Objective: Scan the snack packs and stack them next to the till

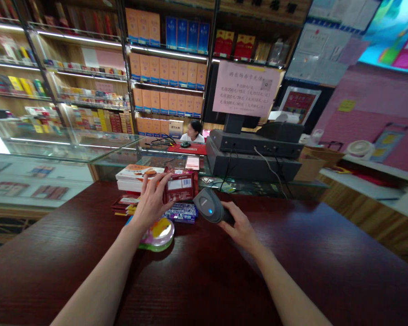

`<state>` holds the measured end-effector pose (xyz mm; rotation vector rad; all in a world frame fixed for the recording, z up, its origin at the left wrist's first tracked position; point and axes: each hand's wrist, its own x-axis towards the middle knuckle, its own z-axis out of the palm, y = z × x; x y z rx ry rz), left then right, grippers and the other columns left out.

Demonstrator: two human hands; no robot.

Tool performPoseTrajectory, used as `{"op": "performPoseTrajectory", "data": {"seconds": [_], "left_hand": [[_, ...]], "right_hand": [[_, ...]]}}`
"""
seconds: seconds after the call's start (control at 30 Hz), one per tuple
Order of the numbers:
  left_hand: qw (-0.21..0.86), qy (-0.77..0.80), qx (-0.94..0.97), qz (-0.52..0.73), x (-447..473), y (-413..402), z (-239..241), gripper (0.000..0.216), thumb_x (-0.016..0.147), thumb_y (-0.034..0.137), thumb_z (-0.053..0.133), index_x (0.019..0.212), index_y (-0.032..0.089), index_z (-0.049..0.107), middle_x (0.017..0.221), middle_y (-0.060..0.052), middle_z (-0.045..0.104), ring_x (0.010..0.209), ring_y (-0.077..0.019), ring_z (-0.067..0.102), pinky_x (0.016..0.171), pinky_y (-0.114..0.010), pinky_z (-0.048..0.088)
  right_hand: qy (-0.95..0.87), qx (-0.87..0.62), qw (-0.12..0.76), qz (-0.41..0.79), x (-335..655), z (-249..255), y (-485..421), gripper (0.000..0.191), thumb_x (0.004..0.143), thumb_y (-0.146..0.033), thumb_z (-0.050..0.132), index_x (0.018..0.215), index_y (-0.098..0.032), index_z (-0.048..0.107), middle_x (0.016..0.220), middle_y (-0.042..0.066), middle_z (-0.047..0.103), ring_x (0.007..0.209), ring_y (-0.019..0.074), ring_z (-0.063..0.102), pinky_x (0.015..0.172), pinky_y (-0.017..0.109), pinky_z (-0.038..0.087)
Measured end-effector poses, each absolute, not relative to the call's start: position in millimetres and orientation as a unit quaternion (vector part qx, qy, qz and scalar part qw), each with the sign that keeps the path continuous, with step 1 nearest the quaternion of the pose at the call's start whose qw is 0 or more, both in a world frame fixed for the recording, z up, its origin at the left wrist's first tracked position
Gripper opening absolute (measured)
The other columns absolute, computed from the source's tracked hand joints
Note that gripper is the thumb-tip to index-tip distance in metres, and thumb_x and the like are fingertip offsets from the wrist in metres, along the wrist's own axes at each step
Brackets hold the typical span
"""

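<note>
My right hand (242,226) grips a dark grey barcode scanner (209,206) by its handle; a blue light glows on its head, which points left. My left hand (153,199) holds a dark red package (180,186) tilted up, with a white barcode label facing me. Under and around it lie purple-blue packets (182,213) and some red and yellow packets (124,204). White boxes (132,176) are stacked behind my left hand. Near my left wrist sits a clear-lidded container with a green base (163,235), partly covered by my forearm.
A dark wooden counter (204,280) carries these goods. Behind it stand a glass display case (112,154) and a black cash register with a monitor (251,154), bearing a pink paper sign (246,88). A person (193,132) sits beyond, before shelves of boxed goods (168,72).
</note>
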<state>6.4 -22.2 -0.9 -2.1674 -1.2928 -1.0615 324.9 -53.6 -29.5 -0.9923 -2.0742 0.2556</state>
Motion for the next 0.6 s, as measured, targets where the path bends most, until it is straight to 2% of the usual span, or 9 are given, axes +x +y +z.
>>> {"op": "performPoseTrajectory", "data": {"seconds": [0.33,0.6], "left_hand": [[0.195,-0.468,-0.773,-0.382,7,-23,0,0.086,0.08,0.025,0.072,0.153,0.023,0.026,0.145,-0.015,0.046,0.138,-0.0327,0.044,0.124,-0.061,0.017],[0.197,-0.474,-0.769,-0.382,5,-22,-2,0.088,0.08,0.028,0.073,0.154,0.023,0.025,0.144,-0.015,0.045,0.139,-0.0331,0.043,0.123,-0.061,0.018]], "right_hand": [[-0.828,-0.39,0.395,0.077,325,-27,-55,0.038,0.091,-0.028,0.061,0.129,-0.025,0.055,0.118,0.008,0.065,0.108,0.0254,0.062,0.093,0.038,0.047],[-0.838,-0.401,0.361,0.078,339,-30,-50,0.056,0.086,-0.02,0.063,0.14,-0.027,0.05,0.121,0.009,0.065,0.113,0.0275,0.06,0.099,0.046,0.045]]}}
